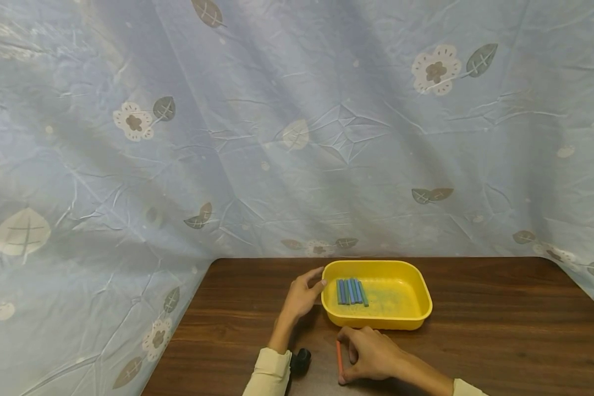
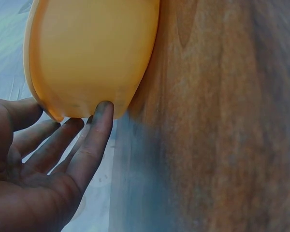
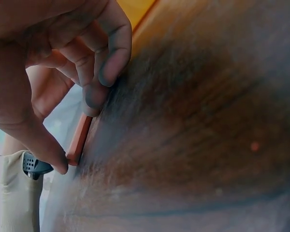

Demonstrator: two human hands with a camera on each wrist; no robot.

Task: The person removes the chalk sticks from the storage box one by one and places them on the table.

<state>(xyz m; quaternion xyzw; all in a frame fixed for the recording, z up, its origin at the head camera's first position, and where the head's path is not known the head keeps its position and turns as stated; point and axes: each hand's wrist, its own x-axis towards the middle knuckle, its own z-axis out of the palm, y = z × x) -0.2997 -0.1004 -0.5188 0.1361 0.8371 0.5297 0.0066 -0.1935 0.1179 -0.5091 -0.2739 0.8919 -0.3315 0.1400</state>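
A yellow plastic tub (image 1: 401, 323) stands on the table, with several blue and green chalk sticks (image 1: 350, 291) side by side at the left of its floor. My left hand (image 1: 299, 298) touches the tub's left end; the left wrist view shows fairly straight fingers against the wall (image 2: 96, 53) and rim. In front of the tub, my right hand (image 1: 375, 355) holds an orange-red chalk stick (image 1: 340, 356) lengthwise, thumb at its near end and fingertips at the far end. The right wrist view shows this stick (image 3: 79, 140) low against the tabletop, its far end hidden by fingers.
Brown wood-grain table (image 1: 500, 308) extends to both sides of the tub. Behind it hangs a pale blue curtain (image 1: 297, 181) with flowers and leaves. A small black device (image 1: 302, 361) sits at the left wrist. Dusty marks lie on the tub's floor.
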